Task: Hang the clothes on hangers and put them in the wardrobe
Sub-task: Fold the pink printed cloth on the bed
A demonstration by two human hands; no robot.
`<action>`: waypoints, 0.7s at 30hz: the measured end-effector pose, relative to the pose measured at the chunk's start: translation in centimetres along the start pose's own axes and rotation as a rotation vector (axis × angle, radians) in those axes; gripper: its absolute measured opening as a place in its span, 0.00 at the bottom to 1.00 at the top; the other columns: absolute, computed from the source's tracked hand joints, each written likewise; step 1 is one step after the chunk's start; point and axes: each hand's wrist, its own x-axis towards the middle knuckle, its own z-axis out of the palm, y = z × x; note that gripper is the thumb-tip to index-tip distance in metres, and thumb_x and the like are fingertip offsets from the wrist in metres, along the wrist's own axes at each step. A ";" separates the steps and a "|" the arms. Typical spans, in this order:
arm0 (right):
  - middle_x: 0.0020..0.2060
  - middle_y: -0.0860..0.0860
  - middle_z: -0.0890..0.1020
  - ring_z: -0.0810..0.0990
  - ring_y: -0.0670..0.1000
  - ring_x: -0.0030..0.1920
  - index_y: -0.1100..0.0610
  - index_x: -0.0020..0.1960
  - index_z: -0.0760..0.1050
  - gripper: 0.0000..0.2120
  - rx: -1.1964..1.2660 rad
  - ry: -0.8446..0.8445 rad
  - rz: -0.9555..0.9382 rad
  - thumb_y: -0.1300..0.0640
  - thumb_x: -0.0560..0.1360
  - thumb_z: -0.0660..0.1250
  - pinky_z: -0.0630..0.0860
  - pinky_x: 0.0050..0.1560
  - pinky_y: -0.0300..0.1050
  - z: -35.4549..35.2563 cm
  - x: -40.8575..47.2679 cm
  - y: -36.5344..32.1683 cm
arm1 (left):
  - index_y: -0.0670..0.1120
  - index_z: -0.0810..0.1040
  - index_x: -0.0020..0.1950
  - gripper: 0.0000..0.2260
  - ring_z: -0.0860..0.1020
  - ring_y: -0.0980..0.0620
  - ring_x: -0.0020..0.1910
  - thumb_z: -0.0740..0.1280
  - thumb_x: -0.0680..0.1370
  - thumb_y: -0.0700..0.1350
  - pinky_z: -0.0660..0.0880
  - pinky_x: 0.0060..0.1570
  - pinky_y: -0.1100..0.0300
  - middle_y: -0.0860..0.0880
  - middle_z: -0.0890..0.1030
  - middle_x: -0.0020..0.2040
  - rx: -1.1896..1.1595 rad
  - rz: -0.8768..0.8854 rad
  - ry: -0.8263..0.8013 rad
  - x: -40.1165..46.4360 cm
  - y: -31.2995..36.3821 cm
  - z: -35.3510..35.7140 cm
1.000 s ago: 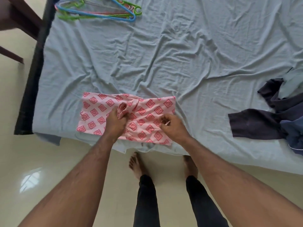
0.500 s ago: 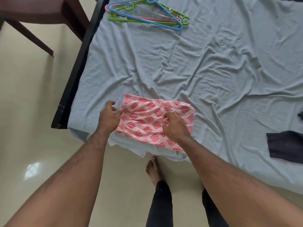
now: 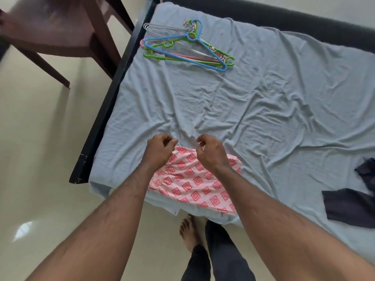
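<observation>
A folded pink cloth with a red diamond print [image 3: 194,183] lies on the pale blue bedsheet [image 3: 253,110] at the bed's near edge. My left hand [image 3: 160,149] hovers over the cloth's far left corner and my right hand [image 3: 211,152] over its far edge. Both have loosely curled fingers and I see nothing held in them. A pile of plastic and wire hangers [image 3: 188,47], blue, green and pink, lies at the far left corner of the bed. A dark navy garment [image 3: 349,207] lies at the right edge of the view.
A dark wooden chair [image 3: 60,31] stands on the cream floor left of the bed. The black bed frame [image 3: 105,110] runs along the left side. My feet [image 3: 188,234] stand at the bed's near edge. No wardrobe is in view.
Both hands have come off the pink cloth and moved a little away from me. The view has tilted up and left, bringing the whole pile of hangers into sight.
</observation>
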 end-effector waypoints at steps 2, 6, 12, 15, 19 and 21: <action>0.52 0.51 0.83 0.81 0.54 0.52 0.54 0.55 0.80 0.10 0.006 0.012 -0.001 0.59 0.76 0.65 0.79 0.54 0.53 -0.6 1.8 -0.7 | 0.44 0.80 0.42 0.10 0.84 0.48 0.35 0.69 0.80 0.47 0.82 0.41 0.50 0.47 0.84 0.36 0.002 0.013 -0.007 1.6 1.7 -0.3; 0.50 0.51 0.83 0.81 0.54 0.51 0.54 0.53 0.80 0.08 0.023 0.040 -0.005 0.59 0.75 0.65 0.79 0.52 0.51 -1.5 5.8 -1.1 | 0.41 0.81 0.44 0.10 0.82 0.54 0.33 0.69 0.80 0.46 0.77 0.35 0.64 0.44 0.83 0.38 -0.006 0.017 0.003 5.3 4.2 -1.1; 0.47 0.50 0.82 0.81 0.52 0.47 0.54 0.49 0.80 0.05 0.035 0.082 0.038 0.59 0.77 0.66 0.79 0.50 0.50 -3.1 13.3 -0.8 | 0.42 0.80 0.44 0.10 0.82 0.55 0.32 0.68 0.80 0.47 0.82 0.40 0.54 0.46 0.83 0.37 0.017 -0.014 0.002 12.5 6.7 -2.6; 0.46 0.52 0.82 0.81 0.55 0.47 0.55 0.48 0.81 0.05 -0.009 0.103 0.028 0.57 0.78 0.65 0.79 0.50 0.52 -4.6 18.3 -0.8 | 0.44 0.80 0.44 0.09 0.83 0.49 0.34 0.69 0.80 0.48 0.82 0.42 0.52 0.47 0.84 0.36 0.030 0.009 0.008 16.7 8.6 -3.3; 0.46 0.56 0.83 0.81 0.60 0.48 0.55 0.48 0.81 0.06 -0.064 0.154 0.025 0.57 0.78 0.65 0.79 0.49 0.54 -6.9 25.8 -1.1 | 0.43 0.80 0.45 0.09 0.83 0.47 0.34 0.69 0.80 0.47 0.82 0.43 0.52 0.46 0.83 0.36 0.041 0.032 0.016 21.7 11.0 -3.6; 0.48 0.57 0.83 0.81 0.63 0.51 0.54 0.50 0.80 0.07 -0.121 0.171 0.040 0.55 0.78 0.64 0.78 0.50 0.54 -7.9 29.3 -1.3 | 0.43 0.80 0.45 0.08 0.83 0.46 0.33 0.69 0.80 0.47 0.82 0.44 0.50 0.46 0.83 0.35 0.025 0.047 0.019 23.8 11.6 -3.7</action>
